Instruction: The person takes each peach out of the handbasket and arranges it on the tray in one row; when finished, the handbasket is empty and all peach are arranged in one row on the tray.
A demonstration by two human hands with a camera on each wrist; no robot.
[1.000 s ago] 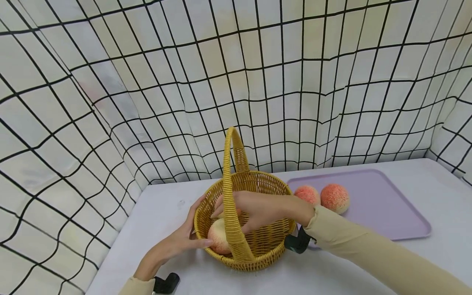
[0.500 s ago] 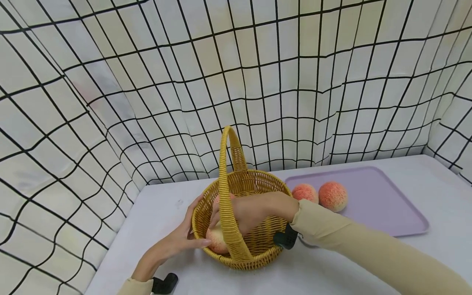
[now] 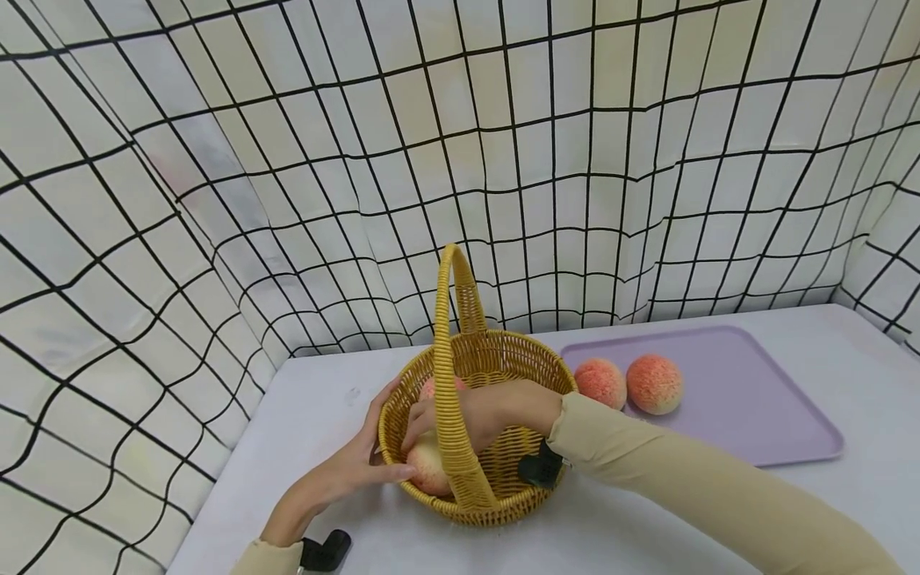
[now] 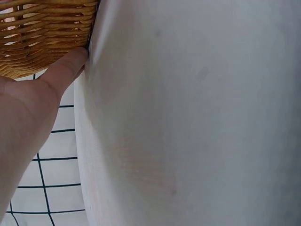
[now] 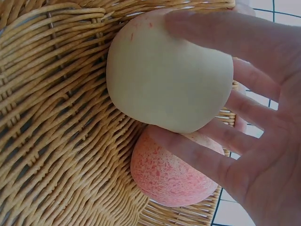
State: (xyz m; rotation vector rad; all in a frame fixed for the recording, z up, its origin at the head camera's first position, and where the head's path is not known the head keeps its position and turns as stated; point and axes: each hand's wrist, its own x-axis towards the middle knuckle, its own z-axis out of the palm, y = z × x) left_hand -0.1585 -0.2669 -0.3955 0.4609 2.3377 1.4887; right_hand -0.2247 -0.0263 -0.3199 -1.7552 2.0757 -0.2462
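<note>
A yellow wicker basket with a tall arched handle stands on the table. My left hand holds its left side, the thumb over the rim near a peach; in the left wrist view a finger lies along the basket's outer wall. Inside, my right hand has its thumb and fingers round a pale peach, which rests against the wicker. A second, redder peach lies right beside it, touching a finger. In the head view the handle hides part of my right hand and the held peach.
To the right of the basket lies a lilac tray. On it, side by side, are a peach and another peach. A black grid netting over white sheeting surrounds the back and sides of the white table.
My right hand has moved a little left and deeper into the basket, its fingers now over the front peach. The left hand keeps its place on the basket.
</note>
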